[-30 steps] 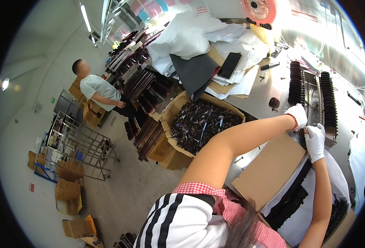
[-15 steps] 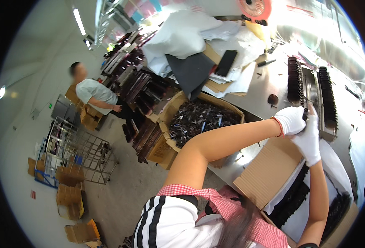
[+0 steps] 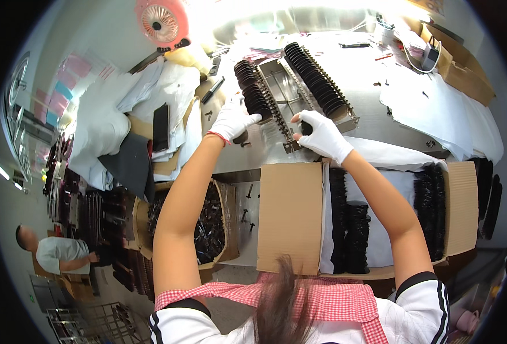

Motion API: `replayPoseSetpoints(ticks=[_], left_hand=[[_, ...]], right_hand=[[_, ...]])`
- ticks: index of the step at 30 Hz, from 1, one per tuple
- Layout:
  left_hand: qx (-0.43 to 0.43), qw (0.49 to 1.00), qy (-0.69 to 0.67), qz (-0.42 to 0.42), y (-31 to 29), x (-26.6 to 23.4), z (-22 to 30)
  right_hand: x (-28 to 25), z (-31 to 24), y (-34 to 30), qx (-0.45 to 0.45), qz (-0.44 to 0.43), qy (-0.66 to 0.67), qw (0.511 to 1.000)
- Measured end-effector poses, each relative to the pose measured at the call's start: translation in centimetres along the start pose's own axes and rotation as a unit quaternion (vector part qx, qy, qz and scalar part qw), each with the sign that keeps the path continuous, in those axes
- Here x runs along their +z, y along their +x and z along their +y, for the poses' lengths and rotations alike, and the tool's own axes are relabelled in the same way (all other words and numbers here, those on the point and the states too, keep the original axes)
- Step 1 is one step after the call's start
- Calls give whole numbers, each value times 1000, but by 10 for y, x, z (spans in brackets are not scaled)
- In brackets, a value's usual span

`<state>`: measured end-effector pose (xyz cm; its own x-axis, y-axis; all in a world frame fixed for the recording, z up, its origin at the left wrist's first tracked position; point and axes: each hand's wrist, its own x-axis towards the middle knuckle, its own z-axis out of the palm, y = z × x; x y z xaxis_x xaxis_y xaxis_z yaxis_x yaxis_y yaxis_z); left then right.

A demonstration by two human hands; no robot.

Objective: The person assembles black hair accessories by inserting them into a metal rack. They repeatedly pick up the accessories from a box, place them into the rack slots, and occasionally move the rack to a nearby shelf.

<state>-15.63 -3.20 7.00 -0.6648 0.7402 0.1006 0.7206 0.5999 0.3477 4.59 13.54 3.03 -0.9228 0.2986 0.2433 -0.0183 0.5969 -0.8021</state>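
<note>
A metal rack (image 3: 277, 86) on the bench carries two rows of dark, rounded lens-like pieces: a left row (image 3: 253, 92) and a right row (image 3: 316, 80). My left hand (image 3: 233, 119), in a white glove, is beside the near end of the left row, thumb spread from the fingers; its fingertips are partly hidden. Under its wrist side lies a loose dark lens-like piece (image 3: 241, 137). At the near end of the rack my right hand (image 3: 325, 136), gloved with bare fingertips, pinches a small dark lens-like piece (image 3: 306, 127) between thumb and finger.
In front of me stands an open cardboard box (image 3: 291, 218) with black pieces in white lining. To its left is a carton of dark scraps (image 3: 210, 229). A phone (image 3: 161, 127), a marker (image 3: 213, 90) and a pink fan (image 3: 162, 23) are left; white sheets (image 3: 437, 114) lie right.
My view has swung, bringing the rack toward the middle. My hands, together half a second ago, have parted: the left is beside the left row, the right at the rack's near end.
</note>
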Motion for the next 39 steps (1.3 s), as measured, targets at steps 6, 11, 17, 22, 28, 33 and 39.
replayPoseSetpoints(ticks=[6,11,17,22,28,33,39], left_hand=[[3,998,-11,-64,33,29,-11],[-51,987,-75,-135,37,38,11],[-62,977,197,-47,30,35,46],[-44,979,194,-53,3,-4,36],[48,971,-183,-149,-33,0,61],[42,869,-314,-380,-14,-19,35],[113,980,103,131,61,10,-33]], right_hand=[[-11,15,14,62,-122,40,990],[-12,19,12,57,-126,37,990],[-10,16,13,100,-129,105,981],[-6,2,4,27,36,119,992],[21,-36,4,-139,60,46,987],[12,-22,6,-71,89,20,993],[2,12,10,-9,105,118,987]])
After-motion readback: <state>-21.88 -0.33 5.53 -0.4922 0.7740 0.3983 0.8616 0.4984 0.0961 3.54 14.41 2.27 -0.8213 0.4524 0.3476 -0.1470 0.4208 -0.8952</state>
